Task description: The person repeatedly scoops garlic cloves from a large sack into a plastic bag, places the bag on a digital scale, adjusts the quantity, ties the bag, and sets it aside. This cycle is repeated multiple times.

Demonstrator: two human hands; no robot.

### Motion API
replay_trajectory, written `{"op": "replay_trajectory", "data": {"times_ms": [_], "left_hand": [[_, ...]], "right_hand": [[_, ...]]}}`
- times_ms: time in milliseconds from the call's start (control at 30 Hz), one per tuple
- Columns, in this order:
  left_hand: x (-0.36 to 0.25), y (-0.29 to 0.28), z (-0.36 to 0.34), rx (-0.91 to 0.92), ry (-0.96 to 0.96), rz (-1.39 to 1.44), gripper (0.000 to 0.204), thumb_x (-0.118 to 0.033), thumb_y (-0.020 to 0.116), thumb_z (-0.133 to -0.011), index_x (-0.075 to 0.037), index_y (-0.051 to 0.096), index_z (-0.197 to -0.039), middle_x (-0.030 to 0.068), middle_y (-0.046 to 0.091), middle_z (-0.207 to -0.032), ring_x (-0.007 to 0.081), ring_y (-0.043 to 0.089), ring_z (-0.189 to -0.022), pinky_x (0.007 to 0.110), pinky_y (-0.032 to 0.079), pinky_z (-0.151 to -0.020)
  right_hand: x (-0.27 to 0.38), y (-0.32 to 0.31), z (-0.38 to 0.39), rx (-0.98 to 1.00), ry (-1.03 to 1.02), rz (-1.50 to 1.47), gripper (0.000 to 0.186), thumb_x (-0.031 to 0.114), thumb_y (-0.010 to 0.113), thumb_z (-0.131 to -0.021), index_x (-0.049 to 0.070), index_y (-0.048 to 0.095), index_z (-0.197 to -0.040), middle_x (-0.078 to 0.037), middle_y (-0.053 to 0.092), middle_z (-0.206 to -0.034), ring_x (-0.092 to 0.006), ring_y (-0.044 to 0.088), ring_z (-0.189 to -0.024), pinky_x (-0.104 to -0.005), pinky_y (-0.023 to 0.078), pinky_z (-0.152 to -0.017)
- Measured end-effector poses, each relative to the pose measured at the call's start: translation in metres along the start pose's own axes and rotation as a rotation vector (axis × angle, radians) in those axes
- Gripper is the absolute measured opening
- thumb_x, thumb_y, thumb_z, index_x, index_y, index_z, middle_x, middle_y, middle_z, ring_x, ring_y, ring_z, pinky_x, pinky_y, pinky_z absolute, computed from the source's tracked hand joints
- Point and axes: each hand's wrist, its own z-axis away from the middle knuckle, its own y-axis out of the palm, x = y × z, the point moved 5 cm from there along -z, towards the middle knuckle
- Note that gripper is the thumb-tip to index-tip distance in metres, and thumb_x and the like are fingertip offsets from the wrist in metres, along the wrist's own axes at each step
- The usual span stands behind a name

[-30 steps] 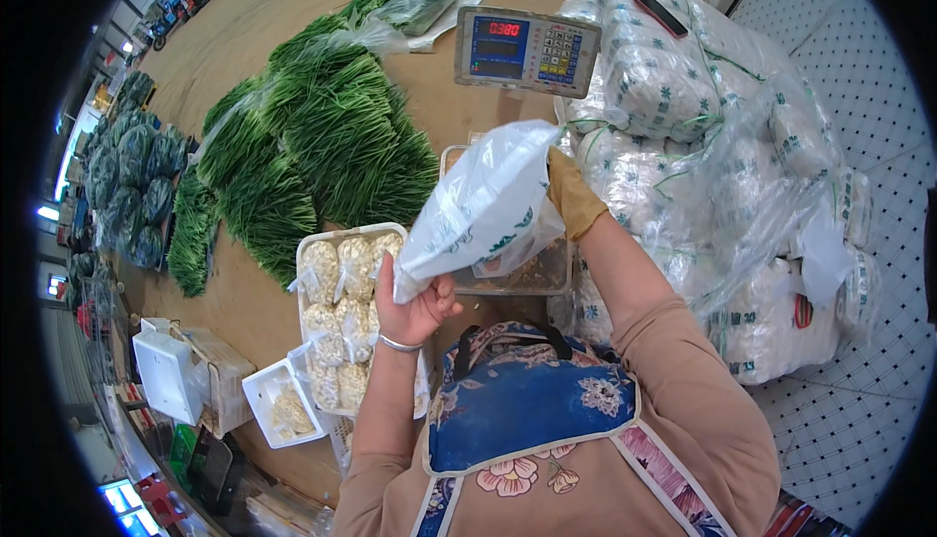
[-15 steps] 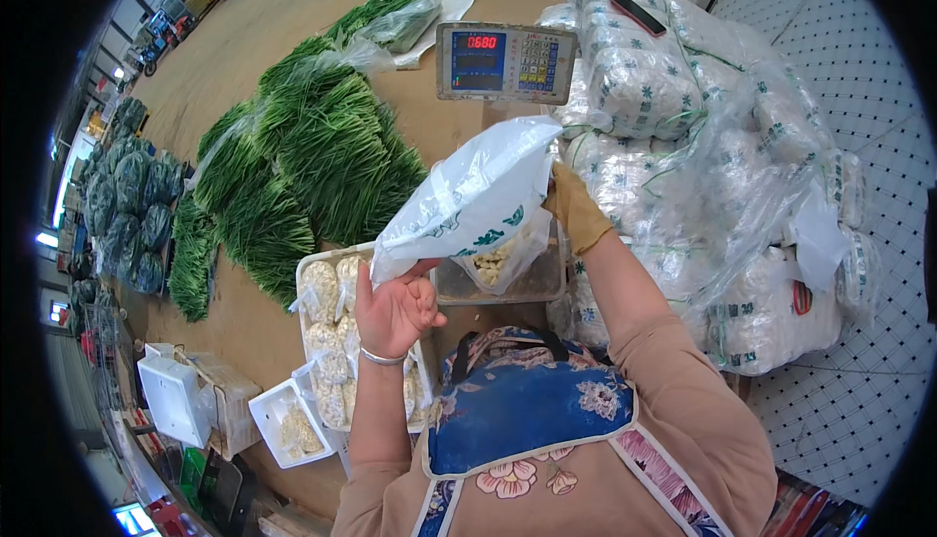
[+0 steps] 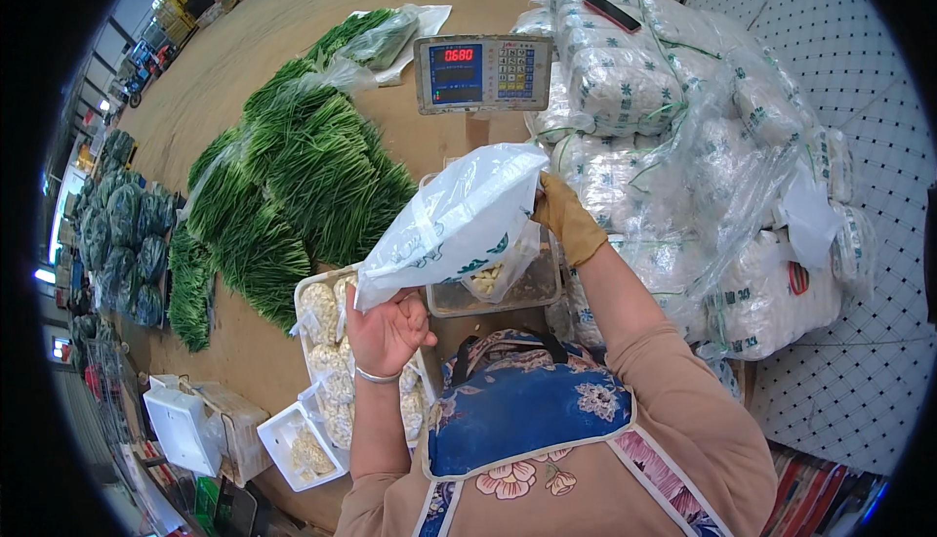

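Observation:
A white plastic bag (image 3: 449, 220) with green print is held up, puffed and slanting, in front of me. My left hand (image 3: 388, 337), bare with a silver bangle, pinches its lower left corner, the other fingers curled. On my right hand (image 3: 569, 220) is a tan glove, closed on the bag's right edge; its fingertips are partly hidden. Below the bag, a clear bag of pale pieces (image 3: 485, 279), perhaps peeled garlic cloves, rests in a shallow tray (image 3: 537, 293). Behind stands a scale display (image 3: 483, 73) with lit red digits.
To the left lie heaped green stalks (image 3: 322, 161). A white crate (image 3: 305, 337) of bagged pale pieces stands near my left forearm, beside a foam box (image 3: 283, 459). Stacked white packs (image 3: 625, 88) fill the right, with a phone (image 3: 612, 13) on top.
The view has shifted slightly. The white bag sits a little lower over the tray and hides more of the pale pieces. Both hands keep their hold on it.

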Motion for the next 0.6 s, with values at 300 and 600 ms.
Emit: {"op": "replay_trajectory", "data": {"times_ms": [300, 600], "left_hand": [[-0.006, 0.012, -0.001, 0.046, -0.137, -0.003, 0.090, -0.065, 0.025, -0.076, 0.010, 0.018, -0.125, 0.0182, 0.050, -0.075, 0.0274, 0.048, -0.058, 0.044, 0.045, -0.062], [-0.003, 0.012, -0.025, 0.138, -0.233, -0.097, 0.064, -0.054, 0.026, -0.083, -0.008, 0.025, -0.128, 0.0235, 0.047, -0.099, 0.0280, 0.046, -0.056, 0.044, 0.044, -0.057]], "right_hand": [[-0.003, -0.019, -0.014, 0.050, -0.127, 0.050, 0.026, 0.033, 0.043, -0.082, 0.011, 0.054, -0.091, -0.002, 0.054, -0.079, -0.0134, 0.052, -0.068, -0.0265, 0.044, -0.062], [0.084, -0.031, 0.096, 0.143, -0.455, -0.363, 0.015, 0.021, 0.054, -0.077, 0.006, 0.054, -0.075, -0.004, 0.050, -0.068, -0.0159, 0.049, -0.060, -0.0302, 0.047, -0.057]]}}
